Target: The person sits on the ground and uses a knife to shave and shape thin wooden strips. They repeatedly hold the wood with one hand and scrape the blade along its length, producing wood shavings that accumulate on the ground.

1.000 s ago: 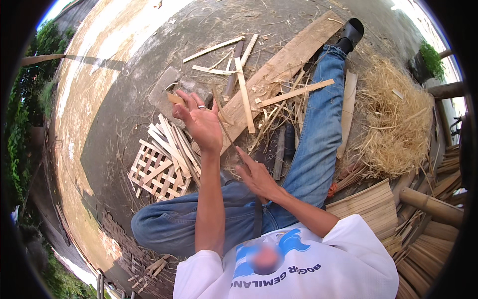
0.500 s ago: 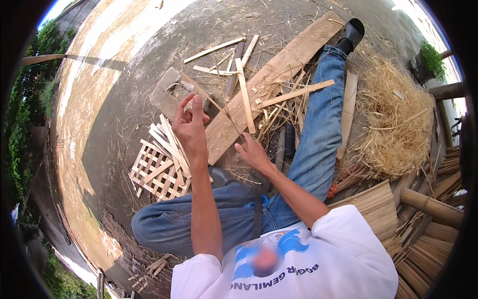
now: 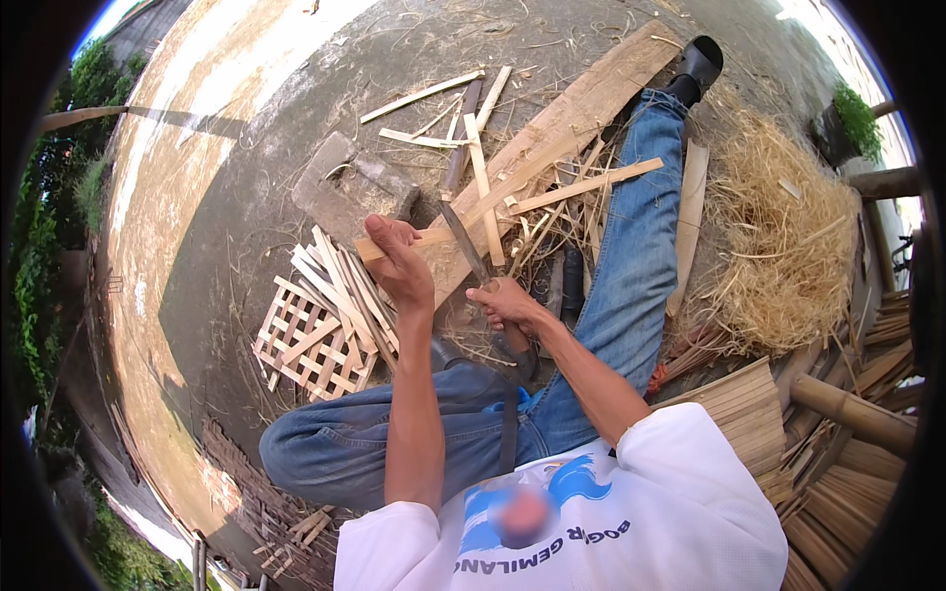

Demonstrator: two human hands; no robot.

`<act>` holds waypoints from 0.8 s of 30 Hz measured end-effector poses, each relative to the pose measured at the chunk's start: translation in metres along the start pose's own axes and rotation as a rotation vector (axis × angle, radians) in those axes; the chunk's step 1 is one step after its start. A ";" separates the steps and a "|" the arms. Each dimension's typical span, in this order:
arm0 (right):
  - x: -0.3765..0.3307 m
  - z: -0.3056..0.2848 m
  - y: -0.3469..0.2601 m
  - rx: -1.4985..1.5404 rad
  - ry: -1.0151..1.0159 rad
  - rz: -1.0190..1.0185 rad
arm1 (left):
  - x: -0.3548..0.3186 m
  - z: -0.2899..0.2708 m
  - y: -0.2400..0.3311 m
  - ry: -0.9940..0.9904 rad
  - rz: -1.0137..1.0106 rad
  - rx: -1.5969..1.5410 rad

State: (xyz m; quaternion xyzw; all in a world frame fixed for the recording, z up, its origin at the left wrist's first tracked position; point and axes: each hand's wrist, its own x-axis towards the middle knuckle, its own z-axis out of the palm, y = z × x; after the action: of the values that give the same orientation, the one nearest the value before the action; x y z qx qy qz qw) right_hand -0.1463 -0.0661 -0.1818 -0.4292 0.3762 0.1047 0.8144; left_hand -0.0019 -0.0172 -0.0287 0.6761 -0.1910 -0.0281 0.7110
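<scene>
The left hand (image 3: 402,268) grips a flat wood strip (image 3: 432,237) near one end, and the strip reaches out over a long board (image 3: 601,84). The right hand (image 3: 509,301) is wrapped around a knife (image 3: 464,238), and its blade crosses the strip. I can't tell if they touch. A gray block (image 3: 340,185) sits just past the left hand.

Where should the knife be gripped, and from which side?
Grip the knife by its near end, coming from the person's right, as the right hand does with its fingers curled around it. The long blade points forward and left, across the strip in the left hand, so the near end probably keeps fingers safest.
</scene>
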 end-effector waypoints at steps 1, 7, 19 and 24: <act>-0.005 0.003 -0.010 -0.204 0.048 -0.060 | -0.003 0.001 -0.001 -0.006 0.001 0.038; -0.050 0.047 -0.047 -0.678 0.279 -0.447 | -0.013 0.006 -0.005 0.048 0.010 0.129; -0.022 0.013 -0.040 -0.603 0.098 -0.141 | -0.007 0.008 -0.005 0.050 0.046 0.031; -0.028 0.038 -0.043 -0.777 0.349 -0.369 | -0.010 0.009 -0.003 0.040 0.023 0.088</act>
State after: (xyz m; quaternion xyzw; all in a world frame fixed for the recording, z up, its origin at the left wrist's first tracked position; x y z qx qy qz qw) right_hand -0.1248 -0.0582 -0.1224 -0.7734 0.3579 0.0172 0.5229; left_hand -0.0136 -0.0231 -0.0335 0.7050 -0.1857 0.0020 0.6844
